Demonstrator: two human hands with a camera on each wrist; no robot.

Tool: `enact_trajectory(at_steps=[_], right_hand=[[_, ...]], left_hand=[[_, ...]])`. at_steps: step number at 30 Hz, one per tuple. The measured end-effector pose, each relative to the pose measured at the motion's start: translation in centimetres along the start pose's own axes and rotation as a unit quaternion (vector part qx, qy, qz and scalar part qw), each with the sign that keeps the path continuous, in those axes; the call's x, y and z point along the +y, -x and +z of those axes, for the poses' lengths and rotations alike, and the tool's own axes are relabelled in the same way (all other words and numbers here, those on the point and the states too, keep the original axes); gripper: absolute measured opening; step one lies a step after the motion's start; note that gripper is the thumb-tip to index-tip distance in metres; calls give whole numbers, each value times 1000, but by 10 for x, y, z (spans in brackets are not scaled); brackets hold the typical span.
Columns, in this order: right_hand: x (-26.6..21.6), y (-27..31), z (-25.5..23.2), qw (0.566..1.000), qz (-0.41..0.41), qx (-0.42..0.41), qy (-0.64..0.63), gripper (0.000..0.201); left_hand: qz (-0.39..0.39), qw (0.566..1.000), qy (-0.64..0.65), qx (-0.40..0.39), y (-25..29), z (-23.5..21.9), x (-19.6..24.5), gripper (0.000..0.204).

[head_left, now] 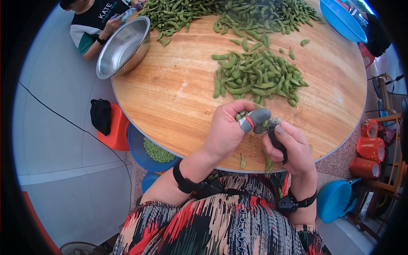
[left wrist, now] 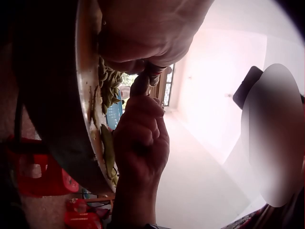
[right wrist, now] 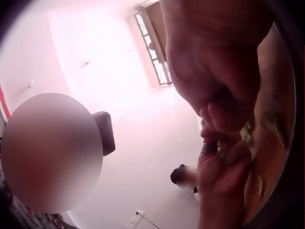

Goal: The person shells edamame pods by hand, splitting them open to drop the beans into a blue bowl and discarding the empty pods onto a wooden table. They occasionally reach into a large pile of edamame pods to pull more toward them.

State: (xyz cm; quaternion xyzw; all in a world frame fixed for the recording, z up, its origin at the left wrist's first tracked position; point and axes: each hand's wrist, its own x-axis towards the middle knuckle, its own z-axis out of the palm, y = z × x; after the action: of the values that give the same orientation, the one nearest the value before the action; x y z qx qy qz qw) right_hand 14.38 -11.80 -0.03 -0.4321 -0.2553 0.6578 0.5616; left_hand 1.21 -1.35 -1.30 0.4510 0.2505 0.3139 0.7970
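Note:
My left hand [head_left: 225, 129] grips several green soybean pods [head_left: 243, 114] over the near part of the table. Its thumb wears a grey finger cover [head_left: 258, 118] tied with a red band. Close against it, my right hand [head_left: 293, 148] has curled fingers, with a black cover [head_left: 278, 146] on one of them. A bit of green pod [head_left: 264, 123] shows where the fingertips of both hands meet; fingers hide most of it. In the left wrist view, the right hand [left wrist: 140, 136] reaches up to the left thumb. A heap of pods [head_left: 259, 74] lies just beyond the hands.
A larger pile of pods [head_left: 182, 12] covers the far side of the round wooden table [head_left: 170, 93]. One metal basin [head_left: 123, 49] overlaps the left edge, near another person [head_left: 95, 25]. Below left, a blue basin [head_left: 138, 146] holds shelled beans [head_left: 157, 151]. A blue basket [head_left: 342, 21] is far right.

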Motion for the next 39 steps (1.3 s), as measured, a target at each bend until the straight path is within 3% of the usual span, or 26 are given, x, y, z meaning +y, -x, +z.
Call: enact_trajectory(at_steps=[2,4,6,7,9,11,13,14,15,16,17,19,20,22,25,26,28,29,31,33,35,37,39], right_hand=[[0,-1,2,999,-4,-8,-32,26],[1,-2,5,998,5,47,-42,19],[4,-1,-1,997,13,16,-80,17],[6,0,-4,993,21,-16,-117,16],[5,4,-5,987,41,-34,-151,16],[6,5,-5,980,58,-51,-185,16],[12,3,-4,993,19,1,-118,15],[18,1,-6,993,19,1,-118,15],[25,-3,-8,991,-91,52,84,14],[28,-5,-8,934,-196,100,282,14],[26,-3,-8,934,-197,99,282,14],[14,4,2,964,-86,141,207,14],[10,6,2,964,-87,141,208,14],[5,8,-2,996,0,77,-46,15],[4,11,-5,994,3,24,-106,18],[1,13,-6,994,3,24,-105,18],[-7,17,-9,974,2,164,159,18],[-6,15,-9,974,2,164,159,18],[-7,8,-7,927,-168,178,284,18],[-15,13,-3,933,-126,166,294,18],[-18,12,-5,952,-55,139,265,17],[-16,11,-5,961,-53,131,238,17],[-12,11,-7,968,-52,124,211,16]], left_hand=[[21,999,-38,-4,-2,-2,-7,14],[41,996,-75,-8,-2,-3,-8,14],[-47,995,10,-89,-2,-7,-4,15],[-48,995,10,-89,-1,-10,-2,15],[-116,970,123,-176,-1,-14,2,16],[-139,965,135,-175,-1,-13,6,17],[-162,960,147,-176,-1,-9,6,18],[-112,979,36,-165,-1,-5,4,19],[-59,984,-76,-150,-1,-2,2,20],[-59,984,-76,-150,-1,-1,0,20],[-36,986,-85,-138,-1,0,-2,20],[-12,987,-94,-128,0,0,-3,20],[-15,987,-98,-124,1,-1,-2,21],[-17,987,-102,-119,2,-3,0,22],[-53,983,-78,-161,3,-1,8,28],[-43,986,-68,-146,4,2,9,31],[-34,989,-58,-130,5,5,8,34],[10,984,-130,-124,5,5,6,35],[53,971,-200,-123,4,5,0,35],[141,956,-231,-118,3,4,-5,35],[134,948,-265,-114,7,6,0,36],[127,939,-300,-108,8,4,2,37],[289,862,-388,-150,3,0,-3,34]])
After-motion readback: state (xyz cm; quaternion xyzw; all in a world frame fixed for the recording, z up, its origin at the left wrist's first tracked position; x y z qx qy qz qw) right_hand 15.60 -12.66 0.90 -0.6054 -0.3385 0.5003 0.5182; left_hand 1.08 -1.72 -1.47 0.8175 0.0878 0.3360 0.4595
